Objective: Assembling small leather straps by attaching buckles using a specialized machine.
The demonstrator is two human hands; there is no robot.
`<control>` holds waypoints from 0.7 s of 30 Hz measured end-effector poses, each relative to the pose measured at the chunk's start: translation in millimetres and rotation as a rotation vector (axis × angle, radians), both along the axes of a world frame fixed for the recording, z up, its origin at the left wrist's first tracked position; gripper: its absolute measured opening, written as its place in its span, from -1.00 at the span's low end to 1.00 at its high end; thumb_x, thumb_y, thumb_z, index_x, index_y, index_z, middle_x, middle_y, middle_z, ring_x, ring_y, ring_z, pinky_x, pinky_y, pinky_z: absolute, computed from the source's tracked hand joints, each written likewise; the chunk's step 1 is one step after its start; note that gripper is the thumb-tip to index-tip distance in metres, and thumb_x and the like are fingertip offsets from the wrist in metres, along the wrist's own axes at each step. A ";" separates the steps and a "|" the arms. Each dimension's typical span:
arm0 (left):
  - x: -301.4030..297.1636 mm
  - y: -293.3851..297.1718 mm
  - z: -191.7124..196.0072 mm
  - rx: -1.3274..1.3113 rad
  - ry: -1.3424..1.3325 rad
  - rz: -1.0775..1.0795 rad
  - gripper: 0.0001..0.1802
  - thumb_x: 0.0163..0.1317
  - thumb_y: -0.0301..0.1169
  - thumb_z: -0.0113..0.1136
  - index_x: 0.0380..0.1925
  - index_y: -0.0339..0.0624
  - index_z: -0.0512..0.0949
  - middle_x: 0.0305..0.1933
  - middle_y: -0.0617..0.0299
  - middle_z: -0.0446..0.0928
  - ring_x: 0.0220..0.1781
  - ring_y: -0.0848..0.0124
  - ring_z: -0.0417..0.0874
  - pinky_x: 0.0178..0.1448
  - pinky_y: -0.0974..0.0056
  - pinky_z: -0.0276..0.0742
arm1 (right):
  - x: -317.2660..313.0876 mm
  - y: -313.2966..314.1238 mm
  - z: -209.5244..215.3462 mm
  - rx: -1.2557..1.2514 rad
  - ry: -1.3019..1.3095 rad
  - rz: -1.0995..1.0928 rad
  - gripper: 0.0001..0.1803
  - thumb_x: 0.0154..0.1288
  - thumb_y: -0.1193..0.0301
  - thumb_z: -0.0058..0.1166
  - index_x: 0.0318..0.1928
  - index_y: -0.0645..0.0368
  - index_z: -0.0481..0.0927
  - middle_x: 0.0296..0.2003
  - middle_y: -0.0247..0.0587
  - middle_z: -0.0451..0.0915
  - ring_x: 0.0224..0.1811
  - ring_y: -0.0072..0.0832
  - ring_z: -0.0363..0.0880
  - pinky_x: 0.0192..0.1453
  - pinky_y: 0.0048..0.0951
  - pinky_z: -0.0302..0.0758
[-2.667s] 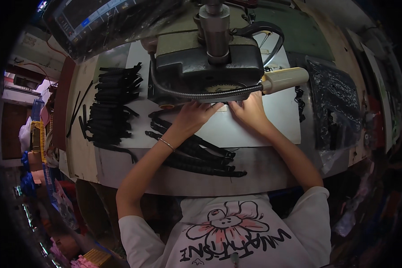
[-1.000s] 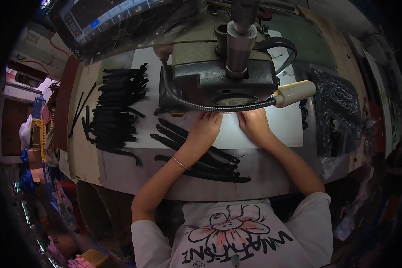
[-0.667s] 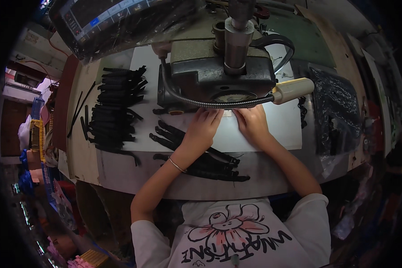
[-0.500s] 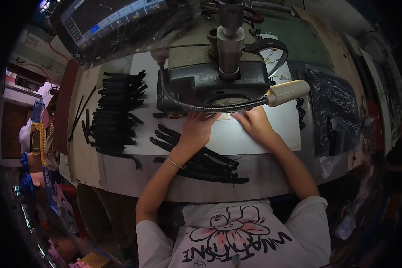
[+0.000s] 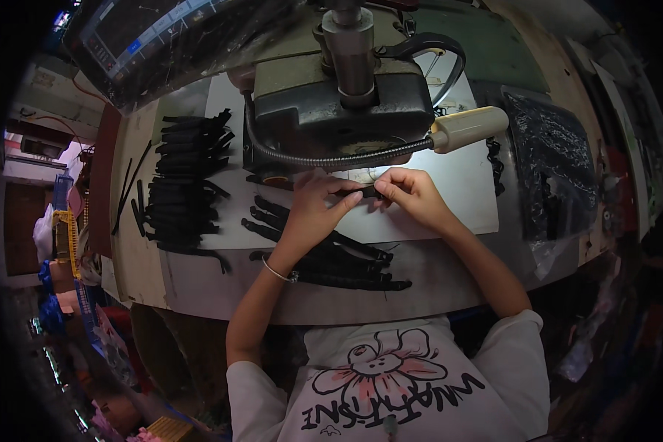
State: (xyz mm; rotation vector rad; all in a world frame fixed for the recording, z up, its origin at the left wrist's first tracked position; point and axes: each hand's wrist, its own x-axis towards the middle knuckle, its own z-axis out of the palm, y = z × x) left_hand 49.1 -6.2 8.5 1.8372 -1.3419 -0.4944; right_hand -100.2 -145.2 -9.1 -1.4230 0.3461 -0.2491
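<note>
Just in front of the dark sewing-machine-like head (image 5: 339,114), my left hand (image 5: 318,206) and my right hand (image 5: 418,197) pinch a short black fabric strip (image 5: 368,191) between their fingertips. The fingers of both hands are closed on it, and part of it is hidden by them. Under the hands lies a white sheet (image 5: 449,217). Beside and below my left wrist, which wears a bracelet (image 5: 278,272), a loose bunch of black strips (image 5: 339,269) is spread over the table edge. A larger stack of black strips (image 5: 184,180) lies farther left.
A cream-coloured lamp (image 5: 470,130) on a flexible metal arm sticks out right of the machine head. At the upper left stands a screen (image 5: 162,40) under clear plastic. On the right lies a plastic bag (image 5: 549,177) with dark contents. Thin black strips (image 5: 130,184) lie at the far left.
My hands have come out from under the machine head toward me and closer together. The black strip now shows between their fingertips. The whole view has shifted slightly.
</note>
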 end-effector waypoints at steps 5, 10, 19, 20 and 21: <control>-1.7 -0.5 1.6 0.055 0.198 0.014 -0.76 0.00 -0.31 0.29 -0.33 -0.17 0.66 -0.33 0.19 0.62 -0.28 0.39 0.55 -0.02 0.35 0.35 | -2.6 3.1 5.1 0.016 -0.007 -0.006 -0.82 0.32 0.43 -0.05 -0.32 0.31 0.52 -0.47 -0.29 0.56 -0.40 -0.64 0.53 -0.27 -0.61 0.45; -4.1 -5.0 -6.5 -0.025 0.129 0.020 -0.77 0.00 -0.26 0.29 -0.36 -0.13 0.65 -0.29 0.21 0.59 -0.16 0.32 0.51 0.02 0.30 0.32 | -6.4 1.9 5.5 -0.024 -0.018 -0.035 -0.82 0.31 0.43 -0.04 -0.32 0.33 0.53 -0.46 -0.28 0.57 -0.41 -0.65 0.52 -0.28 -0.61 0.45; 53.0 38.3 -0.2 0.160 -0.204 -0.050 -0.65 -0.13 -0.36 0.38 -0.27 -0.17 0.59 -0.13 0.16 0.53 0.00 0.28 0.47 0.07 0.25 0.36 | -38.3 4.4 -12.4 -1.355 -0.362 0.027 -0.78 -0.08 0.51 0.22 -0.32 0.13 0.59 -0.34 -0.37 0.52 -0.31 -0.41 0.43 -0.30 -0.44 0.38; 51.6 43.9 -0.6 0.111 -0.271 -0.003 -0.70 -0.12 -0.40 0.36 -0.30 -0.19 0.60 -0.19 0.16 0.56 0.00 0.31 0.49 0.03 0.28 0.38 | -38.6 4.9 -11.2 -1.353 -0.363 0.031 -0.78 -0.08 0.51 0.22 -0.32 0.13 0.59 -0.34 -0.37 0.52 -0.31 -0.41 0.43 -0.30 -0.44 0.38; 55.7 47.5 -4.9 0.112 -0.271 0.000 -0.70 -0.12 -0.40 0.36 -0.30 -0.19 0.60 -0.19 0.16 0.56 0.00 0.31 0.49 0.03 0.28 0.38 | -38.8 5.0 -8.9 -1.256 -0.321 0.031 -0.77 -0.09 0.52 0.23 -0.31 0.13 0.59 -0.34 -0.37 0.52 -0.29 -0.40 0.43 -0.27 -0.44 0.37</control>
